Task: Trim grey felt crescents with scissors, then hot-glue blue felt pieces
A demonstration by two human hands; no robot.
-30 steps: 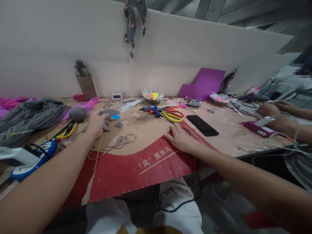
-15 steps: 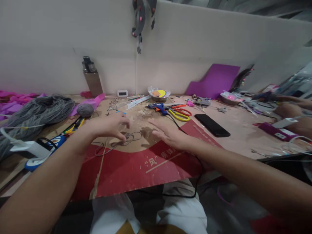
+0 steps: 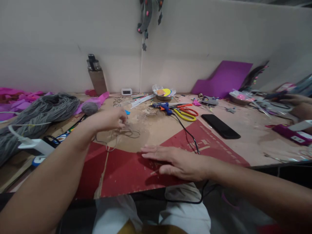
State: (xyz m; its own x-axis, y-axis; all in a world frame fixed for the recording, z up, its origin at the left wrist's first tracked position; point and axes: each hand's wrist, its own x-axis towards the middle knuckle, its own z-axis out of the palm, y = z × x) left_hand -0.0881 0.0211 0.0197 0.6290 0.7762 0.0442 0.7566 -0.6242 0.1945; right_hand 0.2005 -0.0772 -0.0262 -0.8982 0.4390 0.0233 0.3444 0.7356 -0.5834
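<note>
My left hand is above the cardboard with its fingers curled together, slightly blurred, at a thin grey yarn strand. The strand trails in loose loops below and beside the fingers, and seems pinched between them. My right hand lies palm down on the red printed cardboard, fingers stretched out and nothing in them. Beyond both hands rest a blue glue gun, yellow-handled scissors and red-handled pliers.
A big grey yarn skein and small yarn ball are at left, near a white plug. At right are a black phone, a purple sheet, a purple power strip and another person's hand.
My left hand has curled its fingers at the yarn, whose loops have shifted. My right hand has moved toward the near edge and flattened onto the red cardboard.
</note>
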